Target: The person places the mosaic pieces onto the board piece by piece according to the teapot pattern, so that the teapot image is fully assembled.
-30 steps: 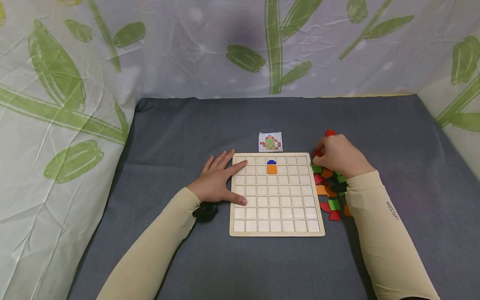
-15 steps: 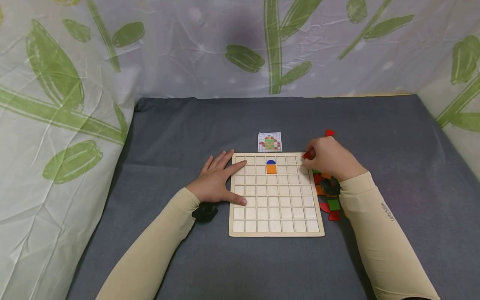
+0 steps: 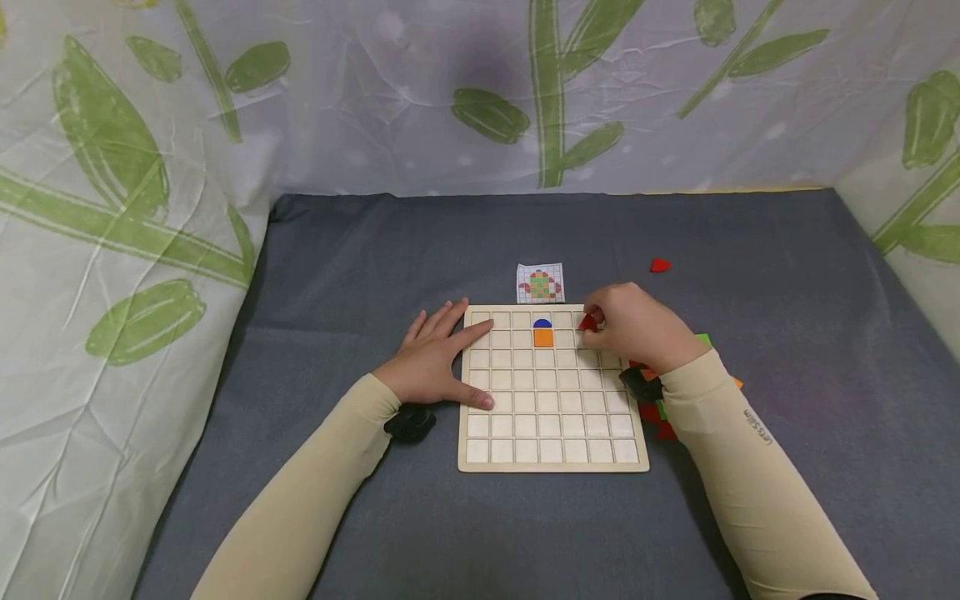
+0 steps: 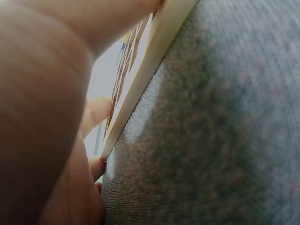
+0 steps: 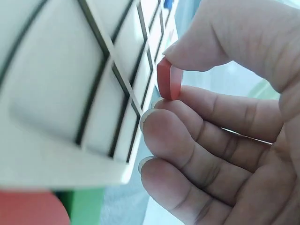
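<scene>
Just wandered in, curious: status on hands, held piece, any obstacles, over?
Left hand on left edge of board. Right hand pinching red piece. Piece over board's right side. No obstacle visible.

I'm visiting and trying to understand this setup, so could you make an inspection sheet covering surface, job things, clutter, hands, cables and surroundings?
Surface: dark grey cloth, lightly creased.
Job things: gridded board holding a blue half-round and an orange square; pattern card beyond its far edge; loose pieces to its right, partly hidden by the arm; lone red piece farther back.
Clutter: nothing seen besides those pieces.
Hands: left hand spread on the board's left edge; right hand pinching a small red tile.
Cables: nothing seen.
Surroundings: pale drapes with green leaves.
</scene>
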